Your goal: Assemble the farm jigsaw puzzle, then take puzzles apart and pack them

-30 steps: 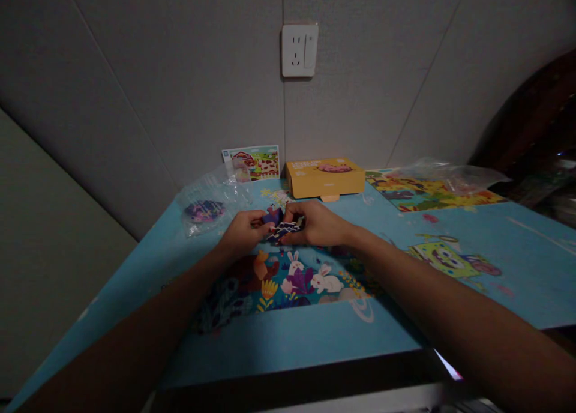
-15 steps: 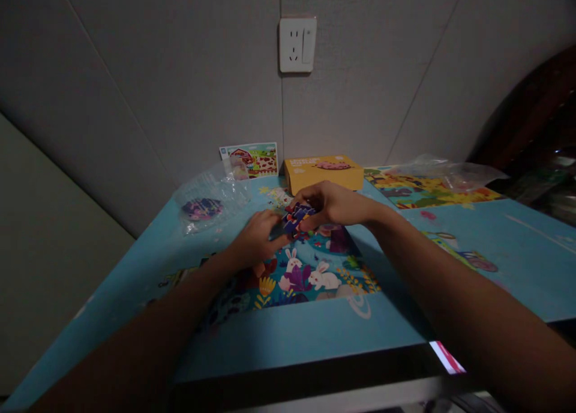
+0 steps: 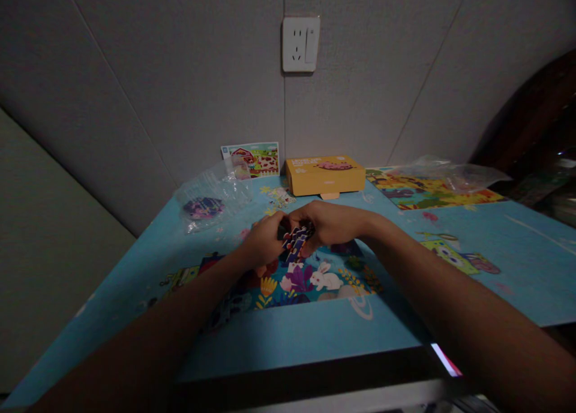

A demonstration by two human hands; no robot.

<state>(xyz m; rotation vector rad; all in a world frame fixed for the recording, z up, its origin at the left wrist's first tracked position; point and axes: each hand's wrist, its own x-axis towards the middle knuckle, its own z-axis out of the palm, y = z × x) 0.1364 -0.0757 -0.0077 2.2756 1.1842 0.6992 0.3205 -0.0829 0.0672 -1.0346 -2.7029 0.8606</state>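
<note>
Between my two hands is a bunch of dark blue and purple jigsaw puzzle pieces (image 3: 296, 240), held above a colourful picture sheet (image 3: 310, 284). My left hand (image 3: 263, 240) is closed around the left side of the bunch. From the right, my right hand (image 3: 330, 224) grips it with the fingers curled over the top and the thumb below. The sheet shows a white rabbit, flowers and plants on teal; its upper part is hidden behind my hands. How many pieces I hold cannot be made out.
A clear plastic bag (image 3: 211, 206) with purple pieces lies at the left. By the wall are a farm picture card (image 3: 258, 159) and a yellow puzzle box (image 3: 328, 177). At the right, another plastic bag (image 3: 459, 176) lies over an orange picture sheet (image 3: 418, 195). The blue table (image 3: 279, 341) ends in front.
My hands have come closer together around the pieces and lowered slightly, covering one rabbit on the sheet. The bunch of pieces has moved down with them and is turned more upright.
</note>
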